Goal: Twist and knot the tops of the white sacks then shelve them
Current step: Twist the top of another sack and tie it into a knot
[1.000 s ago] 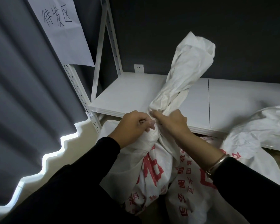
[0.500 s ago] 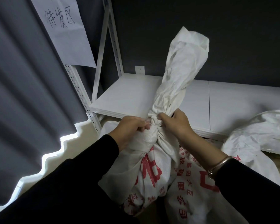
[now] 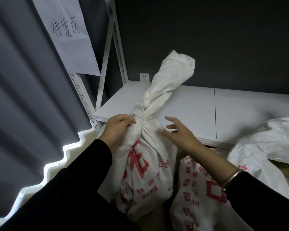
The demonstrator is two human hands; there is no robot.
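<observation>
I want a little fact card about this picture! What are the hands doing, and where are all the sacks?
shelf: white, low, against a dark wall
held sack: upright before the shelf, top twisted, red writing
left hand: grips the sack's neck
right hand: open, fingers spread, beside the neck
second sack: right next to the held one
third sack: far right, crumpled, at the shelf's edge
paper sign: handwritten, top left

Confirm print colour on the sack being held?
Red characters on the white woven sack, clearest in head view.
</observation>
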